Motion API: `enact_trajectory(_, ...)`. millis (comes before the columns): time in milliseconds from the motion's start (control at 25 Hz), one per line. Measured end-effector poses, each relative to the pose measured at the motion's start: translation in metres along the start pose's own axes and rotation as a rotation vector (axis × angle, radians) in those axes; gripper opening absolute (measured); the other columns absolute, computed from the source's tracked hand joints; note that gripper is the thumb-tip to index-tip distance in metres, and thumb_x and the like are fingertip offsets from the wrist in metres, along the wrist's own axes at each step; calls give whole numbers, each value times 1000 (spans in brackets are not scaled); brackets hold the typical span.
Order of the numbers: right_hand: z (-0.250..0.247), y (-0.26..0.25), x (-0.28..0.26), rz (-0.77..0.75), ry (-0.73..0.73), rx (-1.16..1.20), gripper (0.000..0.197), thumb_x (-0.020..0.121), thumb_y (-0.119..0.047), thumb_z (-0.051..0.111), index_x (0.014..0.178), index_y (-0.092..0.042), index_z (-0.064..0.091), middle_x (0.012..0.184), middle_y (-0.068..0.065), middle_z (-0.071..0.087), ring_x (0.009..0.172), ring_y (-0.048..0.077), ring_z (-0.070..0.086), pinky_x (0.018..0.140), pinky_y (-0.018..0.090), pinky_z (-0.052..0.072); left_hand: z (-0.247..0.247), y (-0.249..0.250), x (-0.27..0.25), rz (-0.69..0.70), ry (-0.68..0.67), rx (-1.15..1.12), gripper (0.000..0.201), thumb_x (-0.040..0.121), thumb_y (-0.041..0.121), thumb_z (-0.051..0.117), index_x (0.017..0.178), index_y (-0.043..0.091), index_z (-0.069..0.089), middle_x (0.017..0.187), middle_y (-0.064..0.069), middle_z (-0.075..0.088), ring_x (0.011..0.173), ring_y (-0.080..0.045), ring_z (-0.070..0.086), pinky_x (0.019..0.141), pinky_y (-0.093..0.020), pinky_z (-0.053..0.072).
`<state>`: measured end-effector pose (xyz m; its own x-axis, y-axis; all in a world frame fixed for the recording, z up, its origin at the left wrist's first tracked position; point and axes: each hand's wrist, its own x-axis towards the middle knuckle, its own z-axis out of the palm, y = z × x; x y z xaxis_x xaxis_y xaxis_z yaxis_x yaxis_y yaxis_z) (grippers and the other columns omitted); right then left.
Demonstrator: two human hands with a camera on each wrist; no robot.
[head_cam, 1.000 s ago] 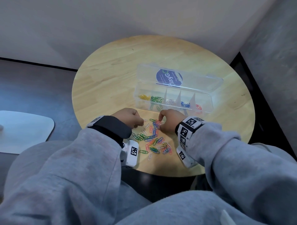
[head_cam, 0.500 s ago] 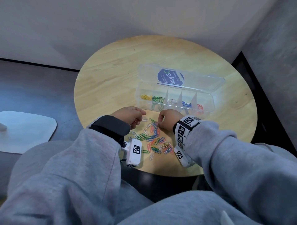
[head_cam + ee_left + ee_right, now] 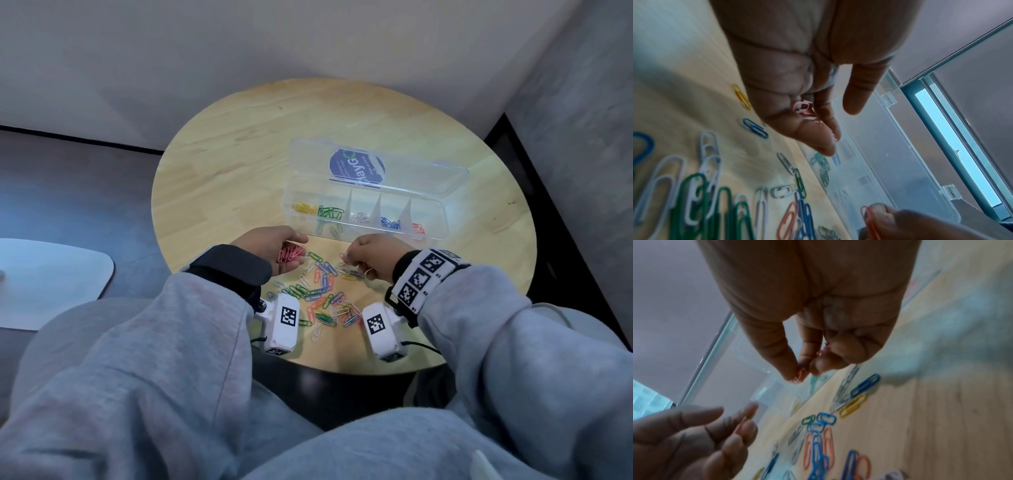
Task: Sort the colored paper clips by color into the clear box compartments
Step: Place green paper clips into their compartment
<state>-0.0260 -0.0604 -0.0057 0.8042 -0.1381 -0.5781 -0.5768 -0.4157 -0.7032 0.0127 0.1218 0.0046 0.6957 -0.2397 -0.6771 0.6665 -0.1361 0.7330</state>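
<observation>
Left hand: our left hand (image 3: 270,250) lies palm up with the fingers loosely curled, cupping a small bunch of pink clips (image 3: 290,254); in the left wrist view the pink clips (image 3: 804,110) sit tucked between finger and thumb.
Right hand: our right hand (image 3: 371,255) pinches one red clip (image 3: 869,219) between thumb and fingertip, just above the pile.
Pile: the loose clips (image 3: 322,294) lie mixed on the table (image 3: 239,154) between our wrists, overlapping and partly tangled: green, blue, white, red, yellow.
Box: the clear box (image 3: 435,219) stands just beyond our hands with its lid laid back; from the left its compartments hold yellow, green, white, blue and red clips. A couple of green ones seem to lie by its near wall, in or out we cannot tell.
Handling: we judge the clips very light, stiff wire with a smooth coating, so they slide on the wood and hook into each other. Best taken singly by the rounded end or across the narrow width, with fingertips, lifting slowly so neighbours drop off.
Risk: the cupped bunch could spill if we tip the palm; we should tip it low over the red compartment.
Progress: early, we think; most clips are still on the table.
</observation>
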Motion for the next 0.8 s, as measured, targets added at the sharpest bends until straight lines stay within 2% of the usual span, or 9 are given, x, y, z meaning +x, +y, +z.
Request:
enact_trajectory(80, -4, 2, -4, 51, -50, 236, 25, 90, -1, 55, 68, -10, 45, 66, 8, 52, 40, 9, 48, 36, 17, 36, 1, -1, -2, 5, -9, -36, 17, 93, 13, 49, 81, 8, 60, 75, -8, 58, 48, -10, 60, 49, -15, 51)
enact_trajectory(200, -6, 6, -13, 93, -94, 487, 22, 93, 4, 41, 77, -9, 47, 70, 9, 52, 38, 8, 53, 37, 15, 42, 3, -2, -6, 27, -77, -100, 26, 98, 21, 42, 84, 7, 59, 83, -10, 58, 71, -17, 58, 69, -24, 50)
enact_trajectory(320, -16, 11, -20, 114, -134, 676, 27, 93, 1, 32, 86, -5, 57, 69, 10, 52, 40, 10, 55, 41, 17, 49, 9, 3, -10, 39, -136, -115, 34, 100, 31, 36, 89, 9, 59, 88, -11, 58, 79, -18, 59, 77, -27, 49)
enact_trajectory(440, -35, 12, -30, 108, -155, 834, 34, 90, 0, 26, 85, 1, 59, 65, 11, 56, 43, 13, 59, 45, 18, 52, 20, 13, -12, 50, -173, -135, 37, 99, 35, 36, 91, 9, 61, 90, -11, 59, 81, -19, 60, 79, -29, 49)
enact_trajectory(560, -59, 12, -39, 62, -113, 946, 35, 89, -2, 27, 87, 5, 61, 70, 15, 62, 52, 17, 65, 53, 21, 56, 41, 24, -11, 50, -232, -153, 39, 99, 37, 37, 93, 8, 61, 91, -12, 61, 82, -20, 61, 81, -29, 50)
enact_trajectory(680, -89, 14, -39, 0, 11, 1045, 35, 89, -2, 27, 90, 8, 60, 82, 19, 62, 68, 22, 65, 62, 24, 58, 72, 38, -5, 47, -278, -136, 39, 98, 38, 37, 92, 8, 61, 90, -11, 61, 81, -20, 60, 81, -28, 49)
enact_trajectory(800, -114, 18, -32, 4, 162, 1065, 29, 89, -3, 29, 89, 6, 57, 86, 19, 56, 75, 25, 59, 59, 23, 58, 105, 49, 3, 39, -305, -94, 39, 98, 40, 38, 91, 8, 60, 90, -11, 60, 81, -19, 60, 82, -27, 49)
